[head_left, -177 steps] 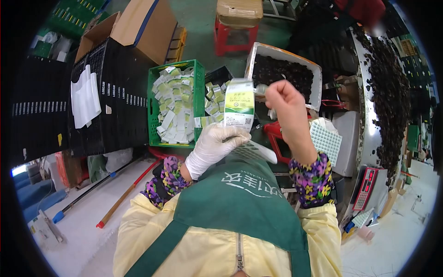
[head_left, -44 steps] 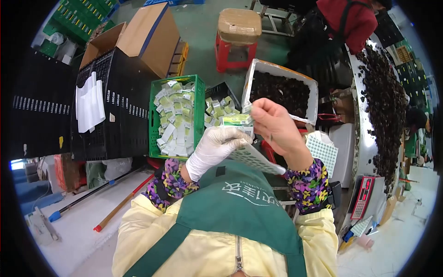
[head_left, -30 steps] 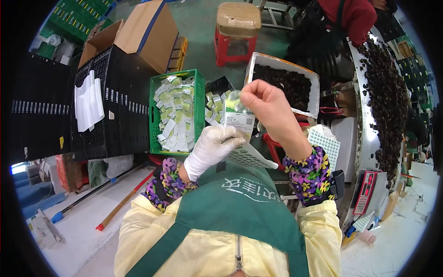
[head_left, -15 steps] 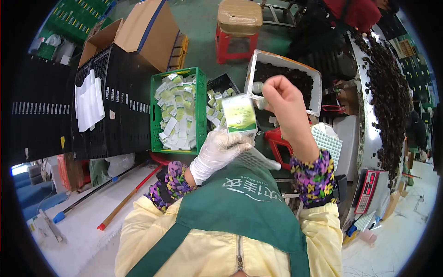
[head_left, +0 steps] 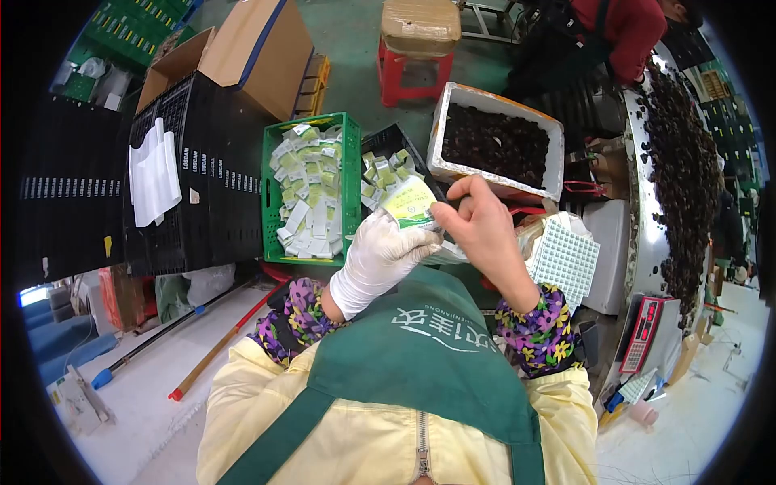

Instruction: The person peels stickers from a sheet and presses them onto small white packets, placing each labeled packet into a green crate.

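My left hand (head_left: 378,252), in a white glove, is closed round the lower end of a green-and-white printed packet (head_left: 410,202), which is tilted up in front of my apron. My bare right hand (head_left: 485,229) meets the packet's right edge, its thumb and index finger bent together there. Whether something small lies between those fingertips is hidden. Just beyond the packet, a black crate (head_left: 404,139) holds several similar small packs. To its left stands a green crate (head_left: 353,186) filled with more of them.
A white foam box (head_left: 495,95) of dark dried pieces stands ahead. Sheets of round stickers (head_left: 566,257) lie at right, near a red scale (head_left: 647,335). Black stacked crates (head_left: 198,194) rise at left. A person in red (head_left: 638,32) is beside the long table (head_left: 647,210).
My right hand has come down and left from above the foam box to the packet's edge. The packet has tilted, and a grey dotted sheet below my left hand is largely out of sight.
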Demonstrator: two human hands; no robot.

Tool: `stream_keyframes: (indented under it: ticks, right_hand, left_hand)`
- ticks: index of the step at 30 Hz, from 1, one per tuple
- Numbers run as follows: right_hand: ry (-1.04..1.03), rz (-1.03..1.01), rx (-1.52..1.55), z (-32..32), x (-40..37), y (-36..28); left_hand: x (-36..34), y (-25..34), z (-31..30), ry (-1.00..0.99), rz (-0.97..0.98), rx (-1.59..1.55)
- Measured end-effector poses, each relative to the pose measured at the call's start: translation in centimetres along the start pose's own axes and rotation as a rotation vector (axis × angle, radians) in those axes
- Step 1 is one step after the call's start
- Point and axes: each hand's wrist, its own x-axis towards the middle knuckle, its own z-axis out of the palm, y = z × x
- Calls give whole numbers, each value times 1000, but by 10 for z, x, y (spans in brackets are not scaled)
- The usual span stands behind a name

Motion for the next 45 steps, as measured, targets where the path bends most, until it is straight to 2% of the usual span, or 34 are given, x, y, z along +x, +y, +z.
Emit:
stream_keyframes:
  ticks: [1,2,4,5,6,7,8,10,11,13,15,16,19,22,24,26,27,29,30,32,33,34,35,36,37,38,39,40,42,43,45]
  right_hand:
    - [31,-33,-173,-2,1,-1]
    - [32,-34,-173,-3,3,0]
    - [-320,93,475,-3,7,7]
    - [-343,94,382,-5,12,13]
    - [-342,95,382,-5,16,9]
    - [-245,81,522,-5,19,2]
    - [-146,65,660,-6,24,-3]
    - [-43,48,680,-12,33,-5]
    - [23,89,654,-14,33,-3]
    - [81,131,626,-12,29,-2]
    - [216,-9,585,-1,13,-4]
    - [185,-72,479,3,9,6]
    - [104,-51,427,11,-8,-1]
    - [100,-45,351,19,-9,4]
    - [128,-79,302,21,-10,3]
    - [173,-164,8,20,-11,-2]
    - [173,-164,8,20,-10,-1]
    - [283,-240,-198,16,-5,5]
    - [284,-240,-197,12,-1,9]
    - [-227,8,387,5,10,18]
    - [-137,-33,454,4,14,19]
    - [-99,26,666,2,20,10]
    - [-81,88,726,-3,31,10]
    - [-61,149,787,-8,39,10]
    - [-58,148,789,-8,41,9]
    - [43,150,732,-7,42,8]
    - [141,152,673,-6,43,8]
    - [137,152,672,-6,39,8]
    - [93,-26,515,-7,21,8]
    - [-9,-61,568,-5,14,7]
    - [-41,-108,601,3,8,8]
  left_hand:
    - [0,-1,-1,0,1,1]
    - [3,-2,-1,9,37,7]
    - [4,0,-2,20,70,13]
    - [5,2,-3,-35,72,-54]
    - [5,3,-4,-92,76,-123]
    - [-3,0,2,-182,-39,-266]
    - [-8,0,5,-183,-36,-267]
    - [-13,3,9,-294,-319,-503]
    - [-13,6,7,-320,-440,-626]
    - [-12,2,6,-279,-436,-582]
    - [-8,2,0,-198,-390,-456]
    - [-8,2,-1,-192,-397,-456]
    - [-8,-3,3,-83,-300,-342]
    - [-2,2,1,-76,-292,-351]
    - [-4,-1,1,-83,-270,-309]
    - [-5,-3,3,-88,-250,-266]
    - [-5,-4,3,-70,-222,-253]
    - [-3,-6,1,-52,-193,-238]
    - [0,-6,-2,-96,-160,-271]
    - [2,-4,-5,-141,-129,-305]
    - [2,-1,-6,-206,-182,-394]
    - [0,2,-5,-271,-234,-483]
    - [-6,2,0,-312,-331,-565]
    - [-10,2,4,-315,-328,-565]
    - [-13,3,7,-333,-438,-656]
    - [-14,2,8,-348,-550,-746]
    - [-14,1,8,-269,-511,-754]
    - [-14,-3,8,-265,-512,-753]
    - [-15,-13,6,-182,-495,-634]
    - [-17,-15,6,-180,-526,-584]
    - [-12,-11,3,-149,-484,-537]
